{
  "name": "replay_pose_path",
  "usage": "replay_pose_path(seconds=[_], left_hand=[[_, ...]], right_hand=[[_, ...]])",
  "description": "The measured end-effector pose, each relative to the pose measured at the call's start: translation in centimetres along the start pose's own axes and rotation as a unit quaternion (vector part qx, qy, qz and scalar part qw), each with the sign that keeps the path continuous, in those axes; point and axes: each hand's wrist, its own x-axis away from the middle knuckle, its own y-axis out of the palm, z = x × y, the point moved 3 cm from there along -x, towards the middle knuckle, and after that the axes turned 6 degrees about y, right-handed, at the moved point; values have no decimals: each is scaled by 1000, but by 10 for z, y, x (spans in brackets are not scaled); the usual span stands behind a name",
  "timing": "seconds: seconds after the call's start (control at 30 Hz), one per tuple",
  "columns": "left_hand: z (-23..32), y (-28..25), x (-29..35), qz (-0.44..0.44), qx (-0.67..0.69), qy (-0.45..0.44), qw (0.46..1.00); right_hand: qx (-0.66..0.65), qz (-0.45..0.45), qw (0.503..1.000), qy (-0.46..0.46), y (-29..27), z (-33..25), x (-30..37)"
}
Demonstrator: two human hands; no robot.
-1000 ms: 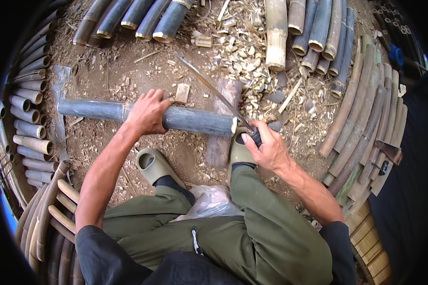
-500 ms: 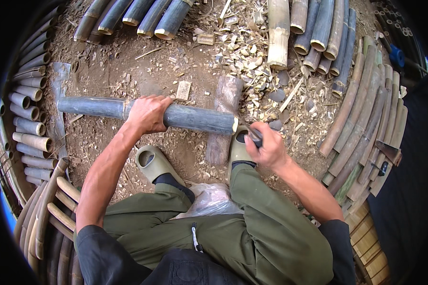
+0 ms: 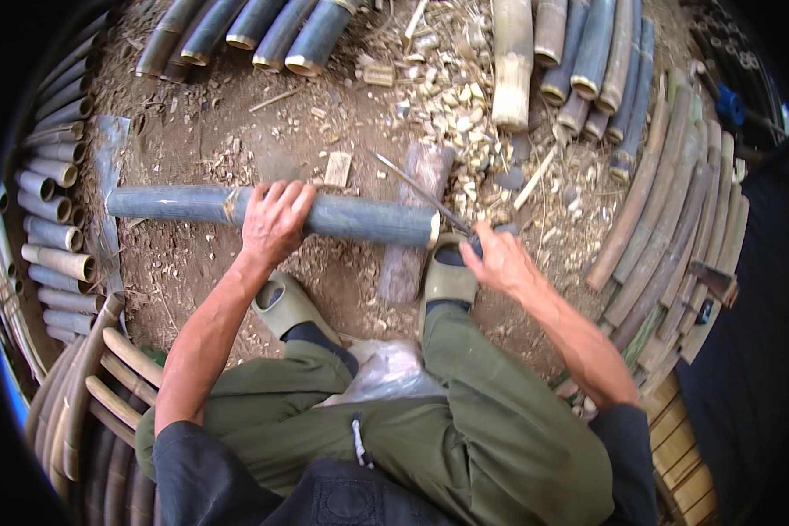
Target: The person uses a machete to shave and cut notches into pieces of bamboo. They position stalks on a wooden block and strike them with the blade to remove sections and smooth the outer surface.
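A dark bamboo pole [image 3: 368, 217] lies crosswise in front of me, its right end resting over a short wooden log [image 3: 402, 267]. My left hand [image 3: 275, 219] is closed around the pole near its middle, just right of a node. In my right hand [image 3: 501, 257] is the dark handle of a long-bladed knife [image 3: 422, 189]. The blade slants up and left past the pole's pale cut end, its tip beyond the pole's far side. Whether the blade touches the bamboo I cannot tell.
Pale bamboo chips [image 3: 465, 118] litter the dirt beyond the log. Cut bamboo poles [image 3: 320, 39] lie at the far side, with split bamboo strips [image 3: 653, 188] stacked right and short bamboo tubes [image 3: 57, 208] piled left. A broad blade [image 3: 714, 282] rests on the strips. My clogs [image 3: 451, 276] flank a plastic bag [image 3: 386, 368].
The knife has swung so its blade now points up and left beyond the pole. My left hand has turned slightly on the bamboo; the pole has barely shifted.
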Motion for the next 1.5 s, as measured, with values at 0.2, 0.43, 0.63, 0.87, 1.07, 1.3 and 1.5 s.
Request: replay_pose_path(seconds=[0.2,0.43,0.63,0.87,1.07,1.3,1.5], left_hand=[[2,1,9,26,-26,-6,999],[-3,0,1,44,-35,-6,998],[3,0,7,55,-40,-7,998],[-2,-5,0,-162,40,-30,985],[-15,-8,-21,-266,108,-46,957],[-18,13,-14,-288,92,-69,951],[-2,7,3,-123,56,-27,990]], right_hand=[[-131,286,887,-338,-12,-43,39],[-46,108,986,-122,1,-9,16],[-97,268,905,-316,-2,-31,32],[-46,59,996,-54,-2,-5,17],[-157,244,910,-295,-23,-43,58],[2,72,994,-77,-1,5,17],[-151,292,879,-345,-12,-41,51]])
